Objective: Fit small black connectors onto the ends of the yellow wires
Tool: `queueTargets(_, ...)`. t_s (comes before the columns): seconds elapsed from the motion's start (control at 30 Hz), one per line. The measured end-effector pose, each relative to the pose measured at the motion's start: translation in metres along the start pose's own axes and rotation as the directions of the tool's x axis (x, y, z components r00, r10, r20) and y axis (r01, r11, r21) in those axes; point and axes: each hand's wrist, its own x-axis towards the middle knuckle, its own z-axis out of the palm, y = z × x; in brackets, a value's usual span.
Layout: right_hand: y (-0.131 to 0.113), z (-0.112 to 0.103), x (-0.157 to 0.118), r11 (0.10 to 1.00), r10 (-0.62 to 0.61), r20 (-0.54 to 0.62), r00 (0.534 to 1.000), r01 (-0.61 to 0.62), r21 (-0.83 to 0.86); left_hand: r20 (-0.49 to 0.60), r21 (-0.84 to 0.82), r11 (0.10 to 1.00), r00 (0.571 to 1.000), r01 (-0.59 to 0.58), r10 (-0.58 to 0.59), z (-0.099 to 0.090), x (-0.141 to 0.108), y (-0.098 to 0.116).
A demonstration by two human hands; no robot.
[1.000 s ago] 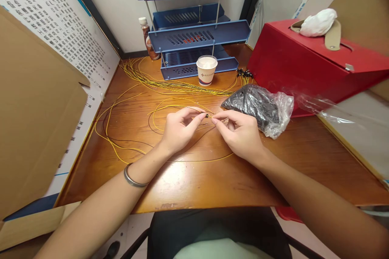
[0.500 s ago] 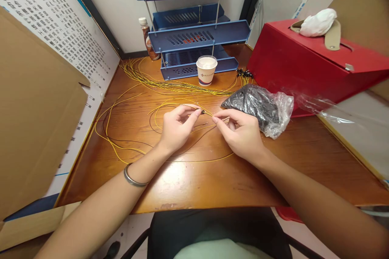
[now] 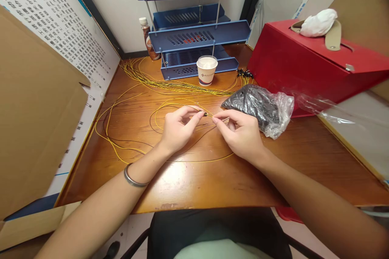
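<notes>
My left hand (image 3: 180, 128) pinches a small black connector (image 3: 206, 114) between thumb and forefinger. Facing it, my right hand (image 3: 241, 131) is closed on thin yellow and black wires (image 3: 210, 115) that run to the connector. The fingertips of the two hands are a short gap apart, just above the wooden table (image 3: 182, 194). Loose yellow and black wires (image 3: 111, 139) loop across the tabletop under and to the left of my hands. Whether the wire ends sit inside the connector is too small to tell.
Behind my hands lies a long wire bundle (image 3: 170, 85) with black ends at its right. A paper cup (image 3: 207, 73) stands before a blue tray rack (image 3: 194, 36), near a bottle (image 3: 149, 42). At right are a plastic bag of black parts (image 3: 258, 107) and a red box (image 3: 291, 62).
My left hand has shifted slightly to the right, bringing the black connector nearer to my right fingertips. My right hand has stayed almost still.
</notes>
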Motion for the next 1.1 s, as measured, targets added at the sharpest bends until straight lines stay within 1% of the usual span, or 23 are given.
queueTargets(0.33, -0.0015, -0.0002, 0.0007, 1.000, 0.013, 0.021, 1.000, -0.013, -0.019, 0.070, -0.023, 1.000, 0.998, -0.006, 0.008, 0.0006, -0.0004, 0.0029)
queueTargets(0.57, -0.0018, 0.0007, 0.0010, 0.999, 0.037, 0.031, 0.999, -0.036, -0.025, 0.039, 0.024, 0.999, 0.999, -0.029, 0.028, 0.0015, -0.0011, 0.0022)
queueTargets(0.8, -0.0017, -0.0003, 0.0010, 0.999, 0.036, 0.024, 0.999, -0.035, -0.006, -0.017, 0.012, 1.000, 1.000, -0.017, 0.017, 0.0004, -0.0003, 0.0004)
queueTargets(1.1, -0.0021, 0.0002, 0.0007, 1.000, 0.027, 0.026, 0.999, -0.027, -0.011, 0.005, -0.006, 1.000, 1.000, 0.001, -0.001, 0.0011, -0.0003, 0.0017)
